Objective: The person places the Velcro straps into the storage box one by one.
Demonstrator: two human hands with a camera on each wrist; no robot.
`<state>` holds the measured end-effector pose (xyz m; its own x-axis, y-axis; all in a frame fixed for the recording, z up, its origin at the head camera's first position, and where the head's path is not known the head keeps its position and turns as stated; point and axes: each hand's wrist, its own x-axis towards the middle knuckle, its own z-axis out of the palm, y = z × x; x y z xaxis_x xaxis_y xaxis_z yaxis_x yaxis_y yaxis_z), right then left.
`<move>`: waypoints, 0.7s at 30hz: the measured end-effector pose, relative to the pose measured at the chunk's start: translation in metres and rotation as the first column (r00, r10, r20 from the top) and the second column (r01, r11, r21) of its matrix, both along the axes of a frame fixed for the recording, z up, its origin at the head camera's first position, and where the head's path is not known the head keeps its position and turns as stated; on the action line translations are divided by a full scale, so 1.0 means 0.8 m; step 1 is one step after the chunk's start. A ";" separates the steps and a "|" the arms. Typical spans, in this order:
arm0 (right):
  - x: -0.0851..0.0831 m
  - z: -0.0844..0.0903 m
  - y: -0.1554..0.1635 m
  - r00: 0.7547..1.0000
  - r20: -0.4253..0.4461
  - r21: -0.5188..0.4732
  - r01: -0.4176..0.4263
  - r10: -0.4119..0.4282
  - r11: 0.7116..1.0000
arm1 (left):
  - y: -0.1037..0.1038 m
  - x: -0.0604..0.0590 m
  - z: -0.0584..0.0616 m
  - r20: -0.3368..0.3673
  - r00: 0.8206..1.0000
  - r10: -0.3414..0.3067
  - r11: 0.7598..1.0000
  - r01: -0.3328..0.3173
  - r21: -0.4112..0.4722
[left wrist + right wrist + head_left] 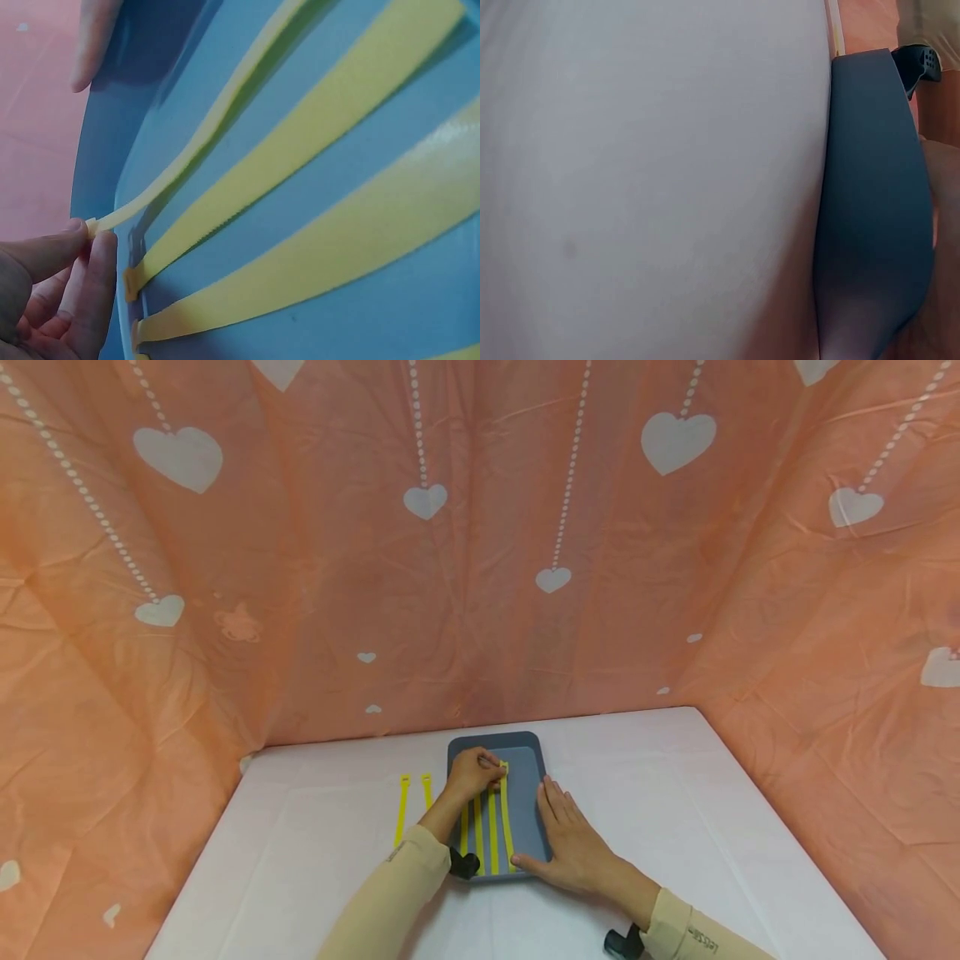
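A blue-grey rectangular tray (pixel 527 802) stands on the white table, with several yellow cable ties (pixel 492 835) laid lengthwise in it. My left hand (pixel 472 772) reaches over the tray and pinches the head end of the rightmost cable tie (pixel 507 822) between thumb and fingers. In the left wrist view, this pinched tie (pixel 199 139) is raised at its head near the tray's far wall, beside two flatter ties. Fingers straight, my right hand (pixel 581 853) lies along the tray's right edge, its thumb over the near corner. The right wrist view shows the tray's outer wall (pixel 874 187) close up.
Two more yellow cable ties, one farther left (pixel 402 806) and one nearer the tray (pixel 427 787), lie on the white table (pixel 315 860). Behind and at both sides hangs an orange-pink cloth (pixel 480 635) with white hearts. A black wrist camera (pixel 464 863) overhangs the tray's near left corner.
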<state>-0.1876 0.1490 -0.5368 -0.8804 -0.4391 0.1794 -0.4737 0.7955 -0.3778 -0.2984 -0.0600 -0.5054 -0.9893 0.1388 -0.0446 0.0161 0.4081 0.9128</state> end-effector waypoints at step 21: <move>0.000 -0.004 0.001 1.000 -0.003 -0.012 0.010 -0.010 1.000 | 0.000 -0.006 -0.010 0.021 1.000 -0.016 1.000 0.016 0.024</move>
